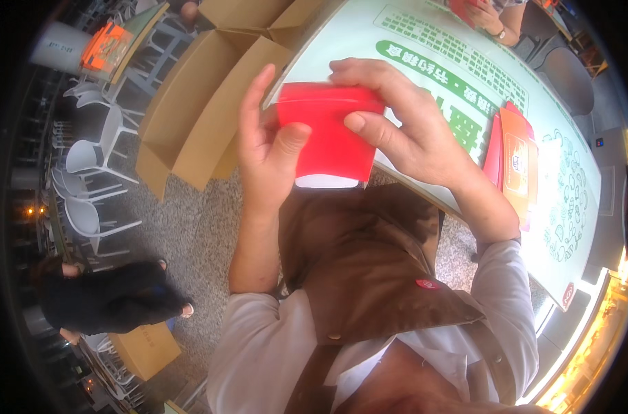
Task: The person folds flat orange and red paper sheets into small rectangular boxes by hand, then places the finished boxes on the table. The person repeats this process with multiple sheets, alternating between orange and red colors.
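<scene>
A flat red cardboard piece [331,134] with a white inner edge is held up in front of my chest, between both hands. My left hand [264,148] grips its left side, thumb pressed on the front face. My right hand [397,121] holds the top and right edge, thumb on the red surface. A brown apron [362,262] hangs below it.
A white table [569,207] with green printing runs along the right, carrying a stack of flat red and orange cartons [514,162]. An open brown cardboard box [197,96] stands on the floor at left. Another person's hands [490,17] work at the table's far end. White chairs [93,159] stand further left.
</scene>
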Available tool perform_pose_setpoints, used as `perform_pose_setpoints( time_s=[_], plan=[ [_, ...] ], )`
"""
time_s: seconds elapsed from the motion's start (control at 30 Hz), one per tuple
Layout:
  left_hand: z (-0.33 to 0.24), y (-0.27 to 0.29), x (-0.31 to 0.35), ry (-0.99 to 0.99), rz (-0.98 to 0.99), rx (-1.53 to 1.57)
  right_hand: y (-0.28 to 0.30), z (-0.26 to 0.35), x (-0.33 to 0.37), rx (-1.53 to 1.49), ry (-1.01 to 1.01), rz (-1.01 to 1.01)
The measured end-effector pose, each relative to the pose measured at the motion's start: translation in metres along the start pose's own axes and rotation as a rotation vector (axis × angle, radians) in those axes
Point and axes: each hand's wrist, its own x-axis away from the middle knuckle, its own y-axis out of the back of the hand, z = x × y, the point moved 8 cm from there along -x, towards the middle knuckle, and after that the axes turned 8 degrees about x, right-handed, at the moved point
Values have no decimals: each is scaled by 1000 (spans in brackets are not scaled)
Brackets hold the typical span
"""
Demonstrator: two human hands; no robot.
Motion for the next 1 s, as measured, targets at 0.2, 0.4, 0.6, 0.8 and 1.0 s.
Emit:
perform_pose_setpoints(
  time_s=[0.2,0.4,0.6,0.8,1.0],
  plan=[
    [-8,7,-6,-126,-22,-140,2,-5,2,-132,-68,-57],
    [-8,12,-3,-127,-74,-132,5,7,-1,23,30,-93],
    [-15,5,1,-227,-64,-238,27,4,-3,170,60,-167],
    [-13,2,6,-311,-20,-267,28,-19,3,-219,-274,-213],
    [-15,-1,7,-358,10,-304,28,-19,2,-361,-307,-185]
  ],
)
